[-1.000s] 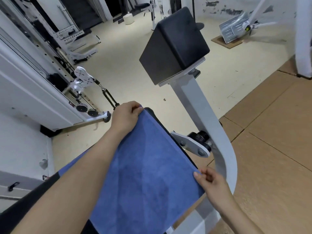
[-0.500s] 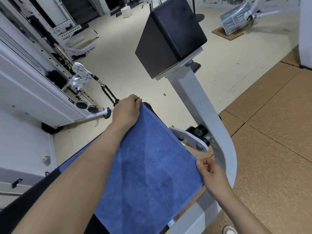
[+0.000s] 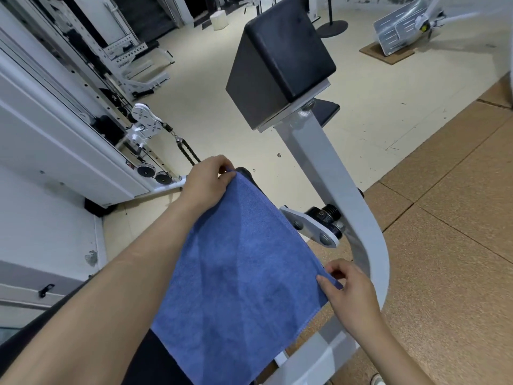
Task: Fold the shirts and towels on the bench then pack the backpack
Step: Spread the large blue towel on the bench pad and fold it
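A blue towel point(image 3: 238, 276) lies spread over the black bench seat point(image 3: 163, 365), its far edge stretched between my two hands. My left hand point(image 3: 206, 183) pinches the towel's far left corner at the seat's end. My right hand point(image 3: 348, 294) pinches the far right corner, close to the curved grey post. Most of the bench is hidden under the towel and my left forearm. No shirts and no backpack are in view.
A grey curved post point(image 3: 341, 195) rises just right of the towel and carries a black pad point(image 3: 280, 59). A white cable machine point(image 3: 72, 140) with a pulley and rope handle stands left. Cork floor tiles point(image 3: 449, 218) lie on the right.
Both hands keep their pinch on the towel corners. They and the towel have shifted only slightly, and the view has tilted a little.
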{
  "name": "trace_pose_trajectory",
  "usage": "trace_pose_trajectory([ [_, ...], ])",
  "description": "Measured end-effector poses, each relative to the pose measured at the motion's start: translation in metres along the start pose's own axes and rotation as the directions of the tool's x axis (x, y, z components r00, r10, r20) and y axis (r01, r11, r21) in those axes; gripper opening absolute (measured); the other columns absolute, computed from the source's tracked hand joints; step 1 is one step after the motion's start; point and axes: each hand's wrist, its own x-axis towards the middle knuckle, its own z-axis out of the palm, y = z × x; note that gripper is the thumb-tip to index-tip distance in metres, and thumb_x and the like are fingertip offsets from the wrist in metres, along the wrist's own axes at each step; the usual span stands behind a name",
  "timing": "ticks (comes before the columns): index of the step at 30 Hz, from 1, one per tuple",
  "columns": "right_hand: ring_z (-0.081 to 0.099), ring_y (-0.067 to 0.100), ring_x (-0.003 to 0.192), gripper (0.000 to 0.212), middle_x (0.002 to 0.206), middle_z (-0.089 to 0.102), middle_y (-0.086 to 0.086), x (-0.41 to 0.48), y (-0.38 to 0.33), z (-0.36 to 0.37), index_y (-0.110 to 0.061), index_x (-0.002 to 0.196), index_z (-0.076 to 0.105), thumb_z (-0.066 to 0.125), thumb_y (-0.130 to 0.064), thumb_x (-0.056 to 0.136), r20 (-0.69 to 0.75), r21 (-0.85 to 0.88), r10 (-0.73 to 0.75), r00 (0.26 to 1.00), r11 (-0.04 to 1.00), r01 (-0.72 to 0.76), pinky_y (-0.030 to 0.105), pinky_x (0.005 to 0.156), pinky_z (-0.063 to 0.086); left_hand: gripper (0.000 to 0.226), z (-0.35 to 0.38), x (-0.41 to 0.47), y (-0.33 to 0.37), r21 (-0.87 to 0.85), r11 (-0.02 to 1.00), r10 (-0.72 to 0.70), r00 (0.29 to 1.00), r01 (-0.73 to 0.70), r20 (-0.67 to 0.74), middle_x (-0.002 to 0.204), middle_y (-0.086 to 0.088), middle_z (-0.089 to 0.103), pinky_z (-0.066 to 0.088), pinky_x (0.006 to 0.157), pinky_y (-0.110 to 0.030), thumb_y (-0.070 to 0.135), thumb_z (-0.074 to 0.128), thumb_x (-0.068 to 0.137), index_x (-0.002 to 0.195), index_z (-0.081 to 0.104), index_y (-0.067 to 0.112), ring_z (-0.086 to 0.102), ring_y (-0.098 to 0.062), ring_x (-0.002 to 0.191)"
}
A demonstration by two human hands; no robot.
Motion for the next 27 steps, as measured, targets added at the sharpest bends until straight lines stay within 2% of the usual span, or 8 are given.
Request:
trace_pose_trajectory([
  [3,0.058,0.002,0.075,0.018,0.083,0.062,-0.002,-0.002,-0.005,-0.008,-0.020,0.079,0.058,0.070,-0.009,0.086,0.029,0.133,0.019,0.999,0.991,-0.022,0.009,0.061,0.044,0.005,-0.010,-0.014,0.004,-0.049,0.999,-0.019,0.998,0.016,-0.060,0.083,0.012,0.063,0.037,0.069,-0.025,0.022,0.060,0.092,0.089,0.060,0.027,0.058,-0.015,0.082],
  [7,0.054,0.002,0.051,0.016,0.076,0.057,0.001,0.001,-0.022,-0.028,-0.014,0.083,0.054,0.066,-0.005,0.088,0.229,0.372,0.080,0.970,0.914,-0.163,0.023,0.039,0.045,0.020,-0.054,-0.054,-0.001,-0.230,0.967,-0.156,0.971,0.112,-0.183,0.072,0.016,0.062,0.047,0.069,-0.021,0.016,0.065,0.087,0.089,0.066,0.036,0.057,-0.004,0.071],
  [11,0.059,0.012,0.056,0.015,0.068,0.053,0.009,0.001,-0.043,-0.044,-0.006,0.090,0.056,0.067,0.003,0.086,0.373,0.449,0.051,0.927,0.864,-0.228,0.025,0.047,0.052,0.031,-0.112,-0.125,-0.009,-0.314,0.927,-0.277,0.939,0.205,-0.202,0.080,0.011,0.066,0.048,0.079,-0.014,0.004,0.067,0.087,0.107,0.071,0.028,0.061,0.000,0.075],
  [13,0.063,0.015,0.065,0.017,0.076,0.061,0.016,-0.007,-0.054,-0.047,-0.005,0.091,0.065,0.067,0.009,0.083,0.438,0.448,-0.045,0.898,0.877,-0.174,0.024,0.055,0.055,0.030,-0.134,-0.166,-0.012,-0.300,0.920,-0.324,0.920,0.252,-0.219,0.082,0.018,0.069,0.044,0.075,-0.003,0.000,0.067,0.085,0.104,0.073,0.023,0.062,0.011,0.075],
  [16,0.068,0.015,0.080,0.018,0.088,0.073,0.010,-0.022,-0.076,-0.045,-0.008,0.092,0.074,0.064,0.006,0.086,0.539,0.429,-0.193,0.820,0.901,-0.070,0.024,0.069,0.058,0.031,-0.157,-0.226,-0.016,-0.323,0.892,-0.405,0.877,0.317,-0.258,0.076,0.032,0.068,0.041,0.067,0.001,0.000,0.066,0.086,0.089,0.072,0.031,0.061,0.016,0.073],
  [19,0.068,0.010,0.085,0.016,0.092,0.075,0.007,-0.034,-0.110,-0.044,-0.011,0.090,0.077,0.061,-0.011,0.091,0.586,0.461,-0.255,0.769,0.885,-0.058,0.020,0.070,0.057,0.039,-0.182,-0.283,-0.025,-0.389,0.850,-0.490,0.804,0.355,-0.336,0.075,0.028,0.070,0.042,0.066,0.000,0.002,0.067,0.087,0.078,0.073,0.040,0.063,0.012,0.072],
  [22,0.067,0.008,0.083,0.023,0.093,0.073,0.009,-0.046,-0.148,-0.045,-0.014,0.088,0.078,0.056,-0.017,0.095,0.624,0.437,-0.362,0.693,0.896,0.075,0.018,0.069,0.056,0.046,-0.208,-0.333,-0.032,-0.439,0.826,-0.529,0.753,0.353,-0.390,0.078,0.021,0.072,0.045,0.068,-0.003,0.002,0.068,0.086,0.075,0.075,0.046,0.064,0.007,0.075],
  [27,0.058,0.006,0.055,0.021,0.068,0.069,-0.005,-0.086,-0.197,-0.034,-0.030,0.079,0.077,0.065,-0.017,0.091,0.445,0.414,-0.485,0.753,0.857,0.307,0.016,0.051,0.050,0.037,-0.239,-0.414,-0.038,-0.545,0.804,-0.535,0.689,0.239,-0.489,0.082,0.014,0.074,0.047,0.070,-0.005,0.006,0.069,0.085,0.083,0.077,0.043,0.067,0.003,0.079],
])
